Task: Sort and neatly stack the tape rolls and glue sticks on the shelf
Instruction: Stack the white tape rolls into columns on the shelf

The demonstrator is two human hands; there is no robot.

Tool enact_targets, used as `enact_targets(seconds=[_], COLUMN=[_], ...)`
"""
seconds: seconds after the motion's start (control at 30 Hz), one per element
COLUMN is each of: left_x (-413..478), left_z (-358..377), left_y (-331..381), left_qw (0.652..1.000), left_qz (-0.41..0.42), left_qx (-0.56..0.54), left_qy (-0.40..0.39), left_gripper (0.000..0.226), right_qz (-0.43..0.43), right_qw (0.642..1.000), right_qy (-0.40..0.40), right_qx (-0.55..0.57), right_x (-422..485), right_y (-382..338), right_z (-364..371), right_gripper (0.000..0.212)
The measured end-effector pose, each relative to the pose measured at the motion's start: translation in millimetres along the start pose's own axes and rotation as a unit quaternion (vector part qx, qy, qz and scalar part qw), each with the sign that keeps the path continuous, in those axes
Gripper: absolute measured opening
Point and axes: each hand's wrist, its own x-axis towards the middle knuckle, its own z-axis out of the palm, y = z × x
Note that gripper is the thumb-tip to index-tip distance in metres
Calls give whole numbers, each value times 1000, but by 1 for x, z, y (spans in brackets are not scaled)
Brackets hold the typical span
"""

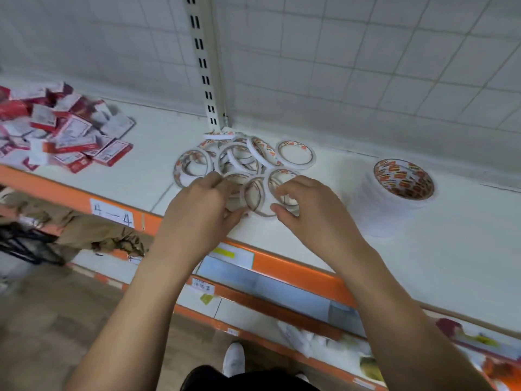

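A loose heap of several thin white tape rolls [239, 159] with orange-printed cores lies on the white shelf [158, 153], just below the upright post. My left hand [203, 213] and my right hand [313, 210] meet at the heap's near edge. Both have curled fingers pinching the nearest tape rolls [258, 196], which stand tilted between them. To the right stands a neat stack of tape rolls [394, 193]. At the far left a jumbled pile of red and white boxes [62, 131] lies on the same shelf; what they hold cannot be read.
The shelf has an orange front edge [296, 266] with a label reading 4—4 [112, 215]. A slotted metal upright [205, 66] rises at the back against a wire grid wall. Lower shelves with goods sit below, and my shoe [234, 359] is on the floor.
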Motion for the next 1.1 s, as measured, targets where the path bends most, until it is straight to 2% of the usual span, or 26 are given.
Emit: enact_targets(seconds=[0.17,0.3,0.4,0.63,0.77,0.97,1.1], left_x=[11,35,56,107,148,189,202], left_z=[-3,2,7,14,20,49,62], left_y=[-24,-30,-27,-13,5,27,32], left_qw=[1000,999,997,989,984,968,958], left_qz=[5,44,76,144,174,191,181], left_qx=[4,-11,-21,-18,9,41,61], left_qy=[3,14,14,4,-44,-159,-216], left_gripper=[40,38,40,39,47,58,78], right_qz=[32,155,178,219,219,246,241], right_qw=[999,986,979,973,971,963,962], right_qy=[16,-55,-95,-42,-27,-30,-31], right_qx=[1,-40,-28,-51,-87,-107,-125], right_x=[24,35,37,36,34,25,15], right_y=[-3,1,1,-7,-12,-14,-14], right_z=[14,20,20,10,2,-5,-9], right_gripper=[17,61,67,75,76,73,72])
